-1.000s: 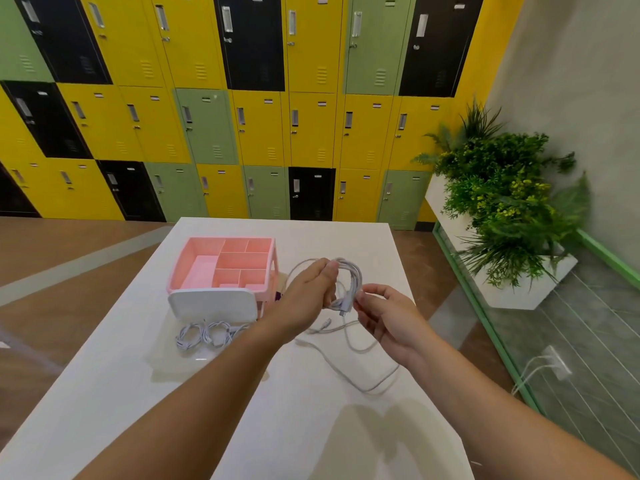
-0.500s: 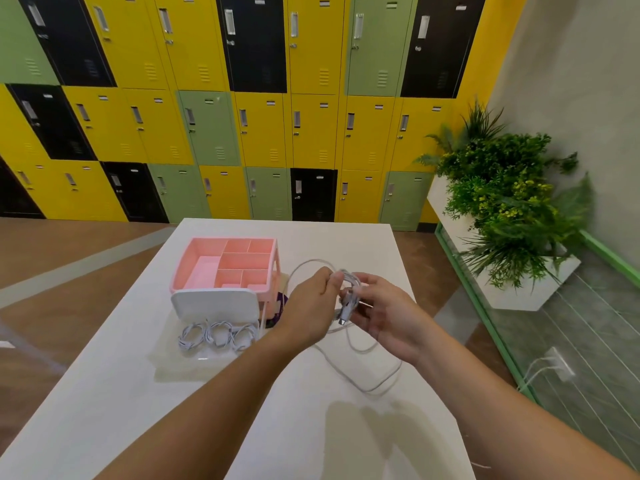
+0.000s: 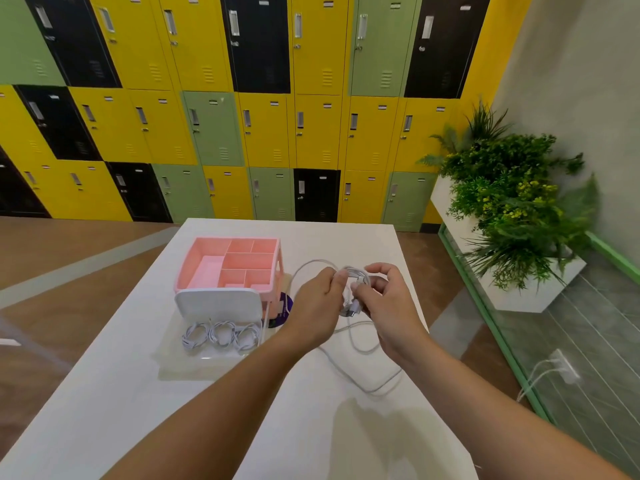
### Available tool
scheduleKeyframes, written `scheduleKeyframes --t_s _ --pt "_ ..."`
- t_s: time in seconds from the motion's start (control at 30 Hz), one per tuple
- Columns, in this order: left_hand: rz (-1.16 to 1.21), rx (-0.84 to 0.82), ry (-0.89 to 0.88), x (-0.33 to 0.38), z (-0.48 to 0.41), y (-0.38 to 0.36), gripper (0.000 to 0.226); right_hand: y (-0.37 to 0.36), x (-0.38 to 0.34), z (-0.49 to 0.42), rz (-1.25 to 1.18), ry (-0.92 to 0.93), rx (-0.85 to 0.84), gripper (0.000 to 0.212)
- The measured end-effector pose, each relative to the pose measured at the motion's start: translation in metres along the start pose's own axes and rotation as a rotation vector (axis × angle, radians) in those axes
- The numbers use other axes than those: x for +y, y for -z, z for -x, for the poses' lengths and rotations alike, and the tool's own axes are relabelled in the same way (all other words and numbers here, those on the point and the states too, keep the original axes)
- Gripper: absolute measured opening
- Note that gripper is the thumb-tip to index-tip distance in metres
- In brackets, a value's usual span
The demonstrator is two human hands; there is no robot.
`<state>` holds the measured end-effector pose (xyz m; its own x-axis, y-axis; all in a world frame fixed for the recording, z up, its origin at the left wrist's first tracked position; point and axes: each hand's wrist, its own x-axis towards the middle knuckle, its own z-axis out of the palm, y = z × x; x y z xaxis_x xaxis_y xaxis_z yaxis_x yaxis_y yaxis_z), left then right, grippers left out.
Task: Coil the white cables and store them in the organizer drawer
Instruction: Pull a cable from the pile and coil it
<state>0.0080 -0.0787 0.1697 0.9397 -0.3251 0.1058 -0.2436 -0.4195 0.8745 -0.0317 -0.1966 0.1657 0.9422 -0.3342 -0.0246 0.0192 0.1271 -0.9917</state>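
Head: cable coil [image 3: 357, 274] pinched between left fingers [image 3: 337, 284], right fingers [image 3: 362, 291].

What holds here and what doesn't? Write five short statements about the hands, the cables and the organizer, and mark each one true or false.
1. The left hand and the right hand both hold a white cable above the table. True.
2. Three coiled cables lie in the clear drawer in front of the pink organizer. True.
3. The organizer's top compartments are stuffed with cables. False: no cable shows in them.
4. The held cable is fully coiled. False: a loose length trails on the table.
5. The organizer stands right of the hands. False: it stands to their left.
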Motion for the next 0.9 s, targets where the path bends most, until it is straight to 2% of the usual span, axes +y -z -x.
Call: scheduleKeyframes --t_s 0.13,0.33,0.47,0.67,0.77,0.9 --pt "-0.040 0.016 -0.015 -0.003 -0.001 -0.001 0.040 -0.002 -0.003 0.001 0.291 0.117 0.025 0.022" --pt "0.024 -0.022 0.006 -0.005 -0.004 0.006 0.037 0.003 -0.010 -0.006 0.458 0.182 -0.017 0.015" --pt "-0.016 -0.095 -0.017 -0.009 -0.005 0.012 0.020 0.010 -0.015 -0.013 0.533 0.187 -0.033 0.016" --pt "-0.039 0.065 -0.127 -0.012 -0.008 0.008 0.028 0.011 -0.026 -0.020 0.680 0.235 -0.128 0.018" --pt "-0.172 0.032 -0.177 -0.010 -0.011 0.014 0.023 0.014 -0.028 -0.021 0.732 0.224 -0.173 0.016" --pt "-0.397 0.087 -0.294 -0.007 -0.012 0.020 0.021 0.014 -0.028 -0.022 0.782 0.224 -0.207 0.017"
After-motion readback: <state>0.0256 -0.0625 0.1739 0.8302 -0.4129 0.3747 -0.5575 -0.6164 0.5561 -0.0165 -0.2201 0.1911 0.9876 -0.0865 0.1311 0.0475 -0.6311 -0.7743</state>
